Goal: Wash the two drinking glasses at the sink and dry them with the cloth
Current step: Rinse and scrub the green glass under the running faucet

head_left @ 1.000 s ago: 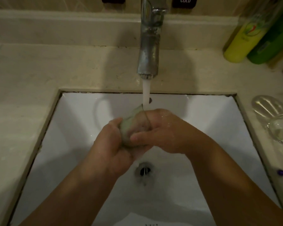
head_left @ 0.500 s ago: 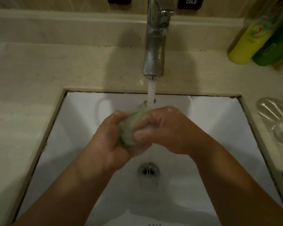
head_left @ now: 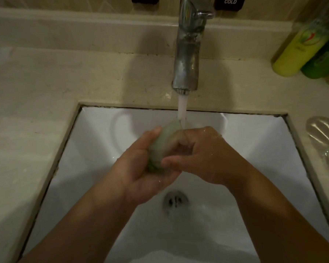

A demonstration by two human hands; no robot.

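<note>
Head view: left hand (head_left: 141, 168) cups the glass (head_left: 163, 147) from below, fingers curled round it; right hand (head_left: 201, 154) fingers curl over its mouth end, thumb pressed on its side. Glass lies tilted between both hands under the tap (head_left: 188, 54) stream, over the sink (head_left: 95, 149).

Both forearms enter from the bottom edge, the left from about 7 o'clock and the right from about 5 o'clock, and converge toward the middle of the view. The left hand (head_left: 141, 168) lies palm-up and slightly cupped, its thumb pointing toward 1 o'clock and its fingers curled round a drinking glass (head_left: 164, 147) from below. The right hand (head_left: 203, 154) sits at 3 o'clock of the left, knuckles up, fingers curled in at the glass's mouth and thumb stretched toward 9 o'clock against its side (water beads on the back of this hand). The two hands touch.
</note>
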